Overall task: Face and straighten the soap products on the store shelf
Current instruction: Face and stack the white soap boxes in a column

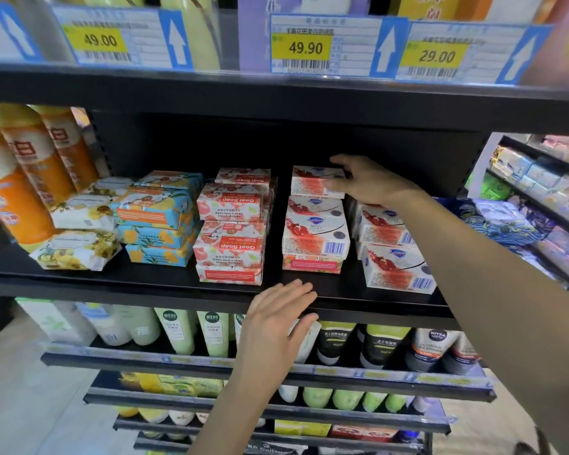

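Two hands are up at the black metal shelf [145, 284] in the head view, and we're mid-straighten. Our right grip [372, 182] is pinching the white-and-red cardboard soap box [309, 187] that tops the middle stack. The thumb is over its back edge and the fingers curl onto its front face at the right end. Our left grip [276, 326] is spread flat, fingers straight and side by side, down at the shelf's front lip. Whether it touches the lip, we can't tell.

The box lies flat, long axis running left to right along the shelf, narrow front face toward us. It looks set a touch further back than the boxes beneath it. We judge the step in hand is squaring this top box on its stack.

Next call: draw it forward until its front lines up with the box below, long axis kept parallel to the lip. More is waiting, we reckon. The two skewed white-and-red boxes [395, 267] just to the right sit corner toward us. To the left, the pink goat soap cartons [230, 249] show their print upside down.
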Demonstrator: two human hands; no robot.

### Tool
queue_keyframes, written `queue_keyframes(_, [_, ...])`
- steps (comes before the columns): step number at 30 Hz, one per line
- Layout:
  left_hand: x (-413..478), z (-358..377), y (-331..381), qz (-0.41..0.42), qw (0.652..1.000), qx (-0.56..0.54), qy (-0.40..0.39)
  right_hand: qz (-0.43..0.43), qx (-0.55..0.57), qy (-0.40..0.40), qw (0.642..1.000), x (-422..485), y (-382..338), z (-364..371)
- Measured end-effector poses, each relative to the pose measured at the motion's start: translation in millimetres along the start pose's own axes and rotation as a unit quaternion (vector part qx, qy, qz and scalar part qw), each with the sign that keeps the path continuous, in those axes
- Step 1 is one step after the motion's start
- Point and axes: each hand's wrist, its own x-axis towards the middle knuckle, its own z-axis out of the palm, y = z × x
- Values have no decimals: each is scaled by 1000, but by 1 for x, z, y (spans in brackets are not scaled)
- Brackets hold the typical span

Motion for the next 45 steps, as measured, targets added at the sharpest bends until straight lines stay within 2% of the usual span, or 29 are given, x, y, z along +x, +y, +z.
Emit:
queue_keyframes(4, [-1,1,1,0,1000,-5,11,1,20,68,998,-34,7,-17])
queue_keyframes(8, [-1,1,4,-2,1000,-4,15,49,10,138,989,-86,22,-19])
queue_keyframes(14, [-1,2,6,-9,1000,2,17,110,17,122,986,-135,44,10])
queue_keyframes(18, [-1,1,7,-12,1000,4,15,141,45,164,975,-133,55,24])
queue_keyframes(31, [0,-3,12,-21,1000,3,14,116,78,288,947,-155,44,29])
queue_keyframes(35, [1,-5,17,-43,999,-11,6,86,126,316,936,-180,32,30])
queue_keyframes(37, [3,-9,23,-69,997,-35,10,55,166,321,931,-194,20,34])
queue_keyframes(40, [8,-25,37,-166,978,-129,-13,10,211,308,928,-210,4,47])
queue_keyframes(45, [22,-53,54,-256,899,-355,-17,-42,219,281,933,-220,-5,72])
